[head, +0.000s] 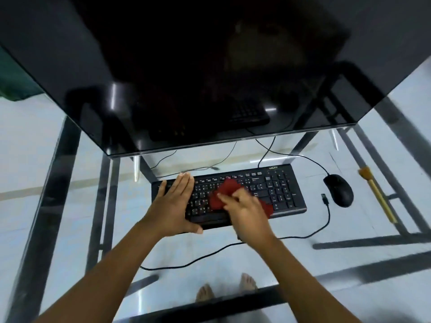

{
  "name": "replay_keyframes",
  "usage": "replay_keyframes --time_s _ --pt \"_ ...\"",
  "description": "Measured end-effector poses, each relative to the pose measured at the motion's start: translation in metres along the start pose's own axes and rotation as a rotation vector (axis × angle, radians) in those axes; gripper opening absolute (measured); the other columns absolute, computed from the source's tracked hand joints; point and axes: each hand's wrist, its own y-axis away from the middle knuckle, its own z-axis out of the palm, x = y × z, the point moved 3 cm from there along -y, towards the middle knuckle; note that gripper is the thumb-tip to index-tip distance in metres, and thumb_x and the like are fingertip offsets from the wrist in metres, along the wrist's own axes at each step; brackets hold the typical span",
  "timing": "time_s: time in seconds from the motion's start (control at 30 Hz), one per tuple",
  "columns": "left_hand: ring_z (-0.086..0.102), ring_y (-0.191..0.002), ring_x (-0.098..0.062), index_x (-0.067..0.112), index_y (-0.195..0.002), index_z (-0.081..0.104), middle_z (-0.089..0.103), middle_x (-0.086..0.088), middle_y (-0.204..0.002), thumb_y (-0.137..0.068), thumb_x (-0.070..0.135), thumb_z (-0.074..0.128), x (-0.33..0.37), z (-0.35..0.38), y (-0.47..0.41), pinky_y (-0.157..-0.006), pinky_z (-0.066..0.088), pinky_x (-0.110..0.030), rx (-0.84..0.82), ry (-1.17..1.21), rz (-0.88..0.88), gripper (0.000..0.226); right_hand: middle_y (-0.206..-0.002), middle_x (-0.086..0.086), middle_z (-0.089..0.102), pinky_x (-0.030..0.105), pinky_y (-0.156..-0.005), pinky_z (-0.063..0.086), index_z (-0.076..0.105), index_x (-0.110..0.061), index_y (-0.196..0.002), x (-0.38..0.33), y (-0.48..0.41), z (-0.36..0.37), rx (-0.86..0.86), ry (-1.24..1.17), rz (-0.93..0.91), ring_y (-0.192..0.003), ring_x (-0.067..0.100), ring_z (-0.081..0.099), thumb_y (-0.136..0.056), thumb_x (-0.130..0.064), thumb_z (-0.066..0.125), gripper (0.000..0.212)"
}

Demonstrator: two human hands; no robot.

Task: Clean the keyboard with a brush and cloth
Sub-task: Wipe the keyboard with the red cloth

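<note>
Glass desk (303, 264), left hand (173, 203) flat on keyboard (279, 190), right hand (245, 210) clutching cloth (229, 186)

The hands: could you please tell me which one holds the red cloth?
The right hand grips the red cloth; the left hand rests flat on the keyboard.

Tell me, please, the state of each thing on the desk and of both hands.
Monitor: screen dark.
Keyboard: lying flat, partly under the cloth.
Cloth: bunched, pressed on the keys.
Brush: lying unused, right of the mouse.
Mouse: idle, right of the keyboard.
USB plug: loose, not plugged in.
Left hand: flat, steadying the keyboard.
Right hand: grips the cloth.
</note>
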Motion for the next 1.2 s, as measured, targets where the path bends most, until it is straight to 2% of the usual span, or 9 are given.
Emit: replay_keyframes --time_s 0.1,0.3,0.47,0.53,0.67,0.83,0.97,1.1,1.2 --pt "-0.026 -0.143 -0.009 0.017 -0.152 -0.016 -0.025 0.002 -0.157 -0.059 0.079 0.064 -0.002 0.002 0.001 -0.119 -0.011 -0.044 0.012 0.018 0.015 0.137 -0.097 0.012 0.059 0.043 -0.07 0.055 0.065 -0.014 -0.12 0.043 -0.006 -0.013 0.214 0.003 0.38 -0.072 0.031 0.059 -0.091 -0.012 0.058 0.029" --pt "-0.027 -0.142 -0.009 0.016 -0.152 -0.015 -0.026 0.003 -0.157 -0.059 0.079 0.065 -0.002 0.002 0.0 -0.118 -0.013 -0.042 0.028 0.022 0.01 0.138 -0.099 -0.001 0.061 0.033 -0.074 0.048 0.063 -0.032 -0.117 -0.017 0.001 0.007 -0.109 0.014 -0.149 -0.088 0.019 0.058 -0.092 -0.025 0.052 0.028" --pt "-0.027 -0.143 -0.01 0.017 -0.152 -0.016 -0.025 0.003 -0.157 -0.059 0.078 0.066 -0.003 0.002 0.001 -0.118 -0.014 -0.041 0.029 0.039 0.008 0.137 -0.093 0.014 0.06 0.041 -0.071 0.054 0.067 -0.013 -0.116 0.041 -0.023 -0.018 0.278 0.067 0.384 -0.07 0.031 0.059 -0.089 -0.01 0.061 0.028" --pt "-0.027 -0.143 -0.01 0.017 -0.152 -0.016 -0.025 0.004 -0.157 -0.059 0.078 0.065 -0.004 0.004 0.0 -0.118 -0.013 -0.042 0.035 0.041 0.005 0.137 -0.09 0.011 0.06 0.038 -0.07 0.049 0.066 -0.014 -0.118 0.012 -0.024 -0.001 0.229 0.062 0.325 -0.07 0.03 0.058 -0.086 -0.011 0.062 0.032" --pt "-0.027 -0.143 -0.01 0.017 -0.152 -0.014 -0.023 0.003 -0.158 -0.059 0.078 0.065 -0.004 0.004 0.0 -0.119 -0.012 -0.042 0.04 0.03 0.01 0.136 -0.09 0.007 0.06 0.037 -0.064 0.05 0.067 -0.018 -0.118 -0.026 -0.021 0.018 0.03 0.118 -0.121 -0.07 0.027 0.058 -0.08 -0.014 0.069 0.038" --pt "-0.026 -0.143 -0.009 0.018 -0.152 -0.014 -0.024 0.005 -0.157 -0.058 0.079 0.064 -0.005 0.005 0.0 -0.119 -0.012 -0.043 0.042 0.056 0.022 0.137 -0.099 0.016 0.061 0.044 -0.08 0.052 0.065 -0.009 -0.12 0.023 -0.041 -0.009 0.211 0.079 0.415 -0.076 0.031 0.059 -0.091 -0.011 0.06 0.029" --pt "-0.022 -0.143 -0.004 0.018 -0.153 -0.004 -0.018 0.009 -0.158 -0.066 0.082 0.053 -0.016 0.002 0.007 -0.121 -0.007 -0.045 0.098 0.144 0.046 0.123 -0.093 0.009 0.057 0.04 -0.074 0.048 0.063 -0.012 -0.123 -0.002 -0.029 0.01 0.135 0.104 0.125 -0.08 0.027 0.057 -0.089 -0.016 0.064 0.035" --pt "-0.009 -0.146 0.0 0.015 -0.154 0.014 0.002 0.007 -0.161 -0.086 0.077 0.02 -0.045 0.006 0.035 -0.12 -0.004 -0.04 0.375 0.288 -0.112 0.092 -0.096 0.009 0.057 0.043 -0.081 0.049 0.063 -0.012 -0.124 0.019 -0.029 0.004 0.168 0.077 0.186 -0.08 0.028 0.058 -0.093 -0.019 0.056 0.032" --pt "-0.013 -0.146 -0.003 0.018 -0.154 -0.001 -0.011 0.01 -0.161 -0.076 0.085 0.034 -0.057 0.021 0.049 -0.121 -0.006 -0.043 0.288 0.366 -0.089 0.109 -0.094 0.009 0.058 0.041 -0.076 0.046 0.065 -0.01 -0.121 0.011 -0.03 0.007 0.211 0.078 0.24 -0.081 0.029 0.059 -0.09 -0.021 0.051 0.036"
